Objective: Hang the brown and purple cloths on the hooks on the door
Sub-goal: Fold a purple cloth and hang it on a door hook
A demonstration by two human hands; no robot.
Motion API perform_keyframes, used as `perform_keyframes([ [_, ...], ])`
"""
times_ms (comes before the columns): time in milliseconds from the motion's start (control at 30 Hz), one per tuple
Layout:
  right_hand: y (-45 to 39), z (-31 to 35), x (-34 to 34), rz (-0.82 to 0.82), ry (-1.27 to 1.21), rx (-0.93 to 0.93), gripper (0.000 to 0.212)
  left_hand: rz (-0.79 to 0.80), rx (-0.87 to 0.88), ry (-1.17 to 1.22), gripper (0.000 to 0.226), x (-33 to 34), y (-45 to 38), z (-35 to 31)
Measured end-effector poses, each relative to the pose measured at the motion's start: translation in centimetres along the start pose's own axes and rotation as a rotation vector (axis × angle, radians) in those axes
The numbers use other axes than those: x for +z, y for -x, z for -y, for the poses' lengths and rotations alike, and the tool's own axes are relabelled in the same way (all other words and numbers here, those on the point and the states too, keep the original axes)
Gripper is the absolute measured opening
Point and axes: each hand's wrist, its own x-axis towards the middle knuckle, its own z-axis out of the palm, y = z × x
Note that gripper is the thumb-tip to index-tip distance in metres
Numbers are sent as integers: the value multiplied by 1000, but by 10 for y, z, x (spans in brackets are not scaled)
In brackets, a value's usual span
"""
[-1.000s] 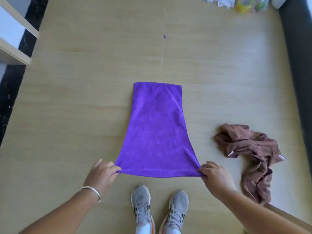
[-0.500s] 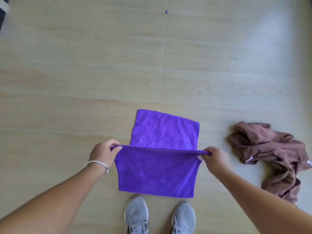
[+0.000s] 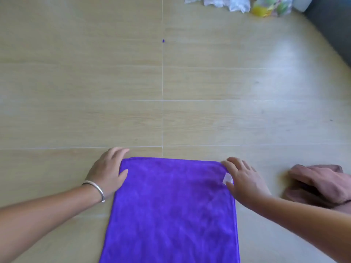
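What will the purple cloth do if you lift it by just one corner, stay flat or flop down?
It would probably flop and hang: the purple cloth lies limp and flat on the floor, folded over. It looks thin and fuzzy, so likely light and not slippery. The brown cloth beside it sits crumpled, so it is likely soft too.

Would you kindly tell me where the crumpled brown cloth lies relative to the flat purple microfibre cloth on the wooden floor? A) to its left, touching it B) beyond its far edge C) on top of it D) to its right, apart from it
D: the crumpled brown cloth lies on the floor to the right of the flat purple microfibre cloth, with the right hand and bare floor between them.
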Motion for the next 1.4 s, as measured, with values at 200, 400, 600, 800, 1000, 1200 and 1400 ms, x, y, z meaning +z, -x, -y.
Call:
perform_keyframes([
  [200,87,52,6,247,104,-408,74,309,400,-282,63,7,102,-39],
  [400,31,36,11,274,223,-403,77,390,375,-444,76,28,77,-30],
  [600,-23,48,3,224,286,-323,68,339,145,-575,66,13,1,-15],
  [800,54,62,19,275,214,-514,88,343,454,-449,82,16,81,-26],
  [1000,72,53,21,239,303,-542,86,337,551,-513,93,11,98,-10],
  [1200,66,70,25,304,521,-548,77,256,546,-613,45,16,81,-26],
  [1400,68,80,13,295,532,-479,49,230,583,-674,49,10,77,-36],
])
